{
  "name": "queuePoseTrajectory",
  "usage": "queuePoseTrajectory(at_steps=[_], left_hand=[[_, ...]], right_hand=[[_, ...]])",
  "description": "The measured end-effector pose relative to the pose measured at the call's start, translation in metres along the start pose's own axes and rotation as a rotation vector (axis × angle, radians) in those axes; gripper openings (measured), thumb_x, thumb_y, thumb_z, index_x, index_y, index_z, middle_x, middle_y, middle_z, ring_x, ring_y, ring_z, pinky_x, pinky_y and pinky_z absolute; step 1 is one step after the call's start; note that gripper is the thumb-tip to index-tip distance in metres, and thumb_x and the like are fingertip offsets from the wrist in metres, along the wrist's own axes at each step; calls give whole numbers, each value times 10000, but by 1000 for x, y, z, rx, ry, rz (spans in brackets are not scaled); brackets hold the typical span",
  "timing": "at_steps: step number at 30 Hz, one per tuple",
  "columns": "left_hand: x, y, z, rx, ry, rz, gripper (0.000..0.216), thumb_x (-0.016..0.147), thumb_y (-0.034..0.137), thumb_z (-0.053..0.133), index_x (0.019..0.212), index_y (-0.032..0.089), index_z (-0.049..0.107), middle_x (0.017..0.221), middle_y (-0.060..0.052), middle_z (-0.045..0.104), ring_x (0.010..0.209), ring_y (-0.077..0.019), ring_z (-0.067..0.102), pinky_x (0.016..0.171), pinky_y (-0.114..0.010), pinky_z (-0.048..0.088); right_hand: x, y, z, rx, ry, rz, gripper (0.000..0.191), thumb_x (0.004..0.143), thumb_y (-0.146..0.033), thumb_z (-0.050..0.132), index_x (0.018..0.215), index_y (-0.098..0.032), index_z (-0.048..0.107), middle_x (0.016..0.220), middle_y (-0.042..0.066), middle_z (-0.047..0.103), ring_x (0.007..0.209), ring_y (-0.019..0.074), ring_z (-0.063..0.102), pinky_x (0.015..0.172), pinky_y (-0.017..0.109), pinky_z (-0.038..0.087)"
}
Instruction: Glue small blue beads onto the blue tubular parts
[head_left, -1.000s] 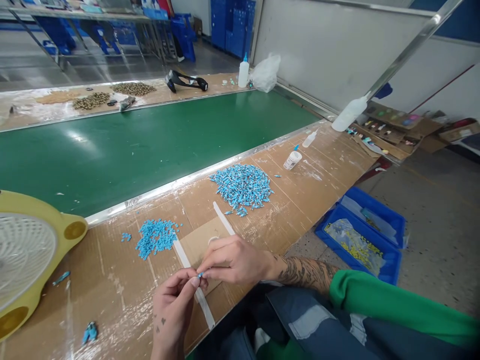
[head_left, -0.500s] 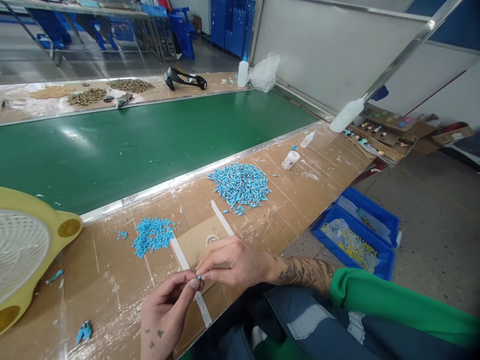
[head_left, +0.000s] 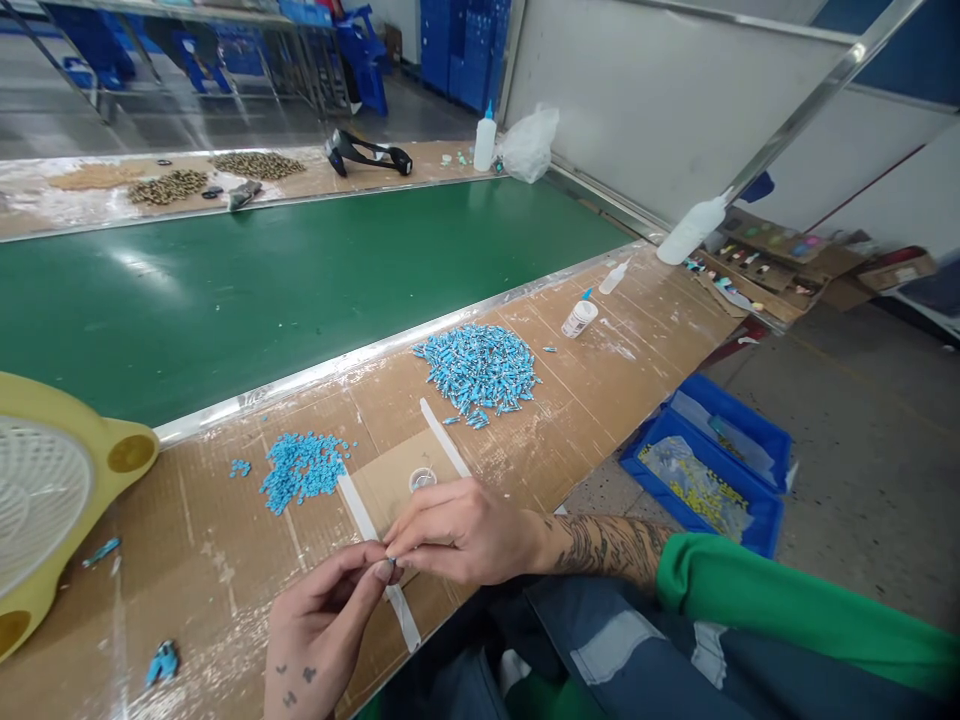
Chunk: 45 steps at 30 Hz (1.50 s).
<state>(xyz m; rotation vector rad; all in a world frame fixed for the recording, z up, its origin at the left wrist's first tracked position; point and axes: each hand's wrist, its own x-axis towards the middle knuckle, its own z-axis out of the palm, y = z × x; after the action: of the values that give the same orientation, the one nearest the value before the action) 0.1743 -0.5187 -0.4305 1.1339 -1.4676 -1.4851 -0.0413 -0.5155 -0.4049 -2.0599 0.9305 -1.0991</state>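
Left hand (head_left: 319,625) and right hand (head_left: 465,530) meet on a tiny part (head_left: 391,563)

Both hands are pinched narrow, thumb and finger of each closed on the part where their fingertips meet. The fingers cover most of it, so its shape cannot be told. It is held above the near edge of the desk (head_left: 585,420), over a cardboard piece (head_left: 382,475) with a strip of white tape (head_left: 442,437) along each of two sides. A small round ring (head_left: 423,479) lies on the cardboard, just beyond the right hand's knuckles.

Left of the cardboard is a pile of blue discs (head_left: 304,470); beyond it, to the right, is a larger pile of blue pieces (head_left: 480,370). A blue clump (head_left: 162,662) lies left of the left hand, and one loose blue piece (head_left: 101,551) near the yellow basket (head_left: 45,400).

Farther right on the desk are a white tub (head_left: 580,318), lying tilted, and a small bottle (head_left: 613,278) on its side. A green belt (head_left: 300,280) runs past the desk's far edge. On the floor to the right, a blue tray (head_left: 766,525) holds yellow bits (head_left: 705,500) in a clear bag (head_left: 660,460).
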Motion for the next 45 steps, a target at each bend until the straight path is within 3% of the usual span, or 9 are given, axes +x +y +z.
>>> queuePoseTrajectory(at_steps=[7,13,20,24,33,36,41,45], left_hand=[[-3,-2,-2,-19,16,33,120,834,291,768,802,180,736,749,-45,701,687,-151,674,652,-179,573],[-9,-15,3,-95,155,20,133,810,297,797,878,188,765,807,-54,729,703,-159,680,704,-217,599],[-16,-15,15,-261,279,-9,209,788,318,819,966,214,787,833,-58,767,701,-157,709,697,-201,603],[-19,-10,17,-206,273,14,210,784,296,823,977,223,784,854,-58,777,721,-171,734,691,-201,613],[-21,-35,9,-159,337,-3,221,743,272,848,933,187,774,775,-31,741,691,-160,700,660,-216,602],[-32,-45,-13,-24,434,-36,261,763,351,819,941,169,761,793,-45,741,716,-186,698,679,-261,597],[-61,-80,-86,734,862,-74,406,833,518,670,1050,187,758,945,-78,754,813,-237,699,813,-368,559],[-66,-94,-127,951,898,-140,409,815,522,634,989,178,771,906,-84,750,854,-262,691,855,-392,535]], right_hand=[[2,-6,4,34,82,-1,186,972,-272,612,946,-145,745,966,75,770,933,131,716,863,228,576],[5,-9,4,91,157,51,181,941,-281,658,927,-131,758,933,88,778,892,143,728,853,257,581],[5,-10,7,166,164,107,176,917,-283,684,938,-130,766,941,96,775,890,144,727,870,256,567],[4,-10,10,162,180,90,174,911,-269,692,979,-132,775,954,92,768,891,139,720,854,249,562],[3,-5,18,118,143,110,224,898,-269,674,1054,-129,753,969,73,766,874,137,713,836,227,533],[-3,-4,17,106,98,163,274,892,-276,686,1116,-124,731,998,67,766,908,148,714,866,245,519],[-24,-2,9,119,68,232,175,883,-237,680,1020,-154,750,910,29,758,842,132,696,839,248,493],[-38,-2,2,163,-8,203,164,902,-250,653,985,-155,758,898,36,752,802,124,681,780,235,491]])
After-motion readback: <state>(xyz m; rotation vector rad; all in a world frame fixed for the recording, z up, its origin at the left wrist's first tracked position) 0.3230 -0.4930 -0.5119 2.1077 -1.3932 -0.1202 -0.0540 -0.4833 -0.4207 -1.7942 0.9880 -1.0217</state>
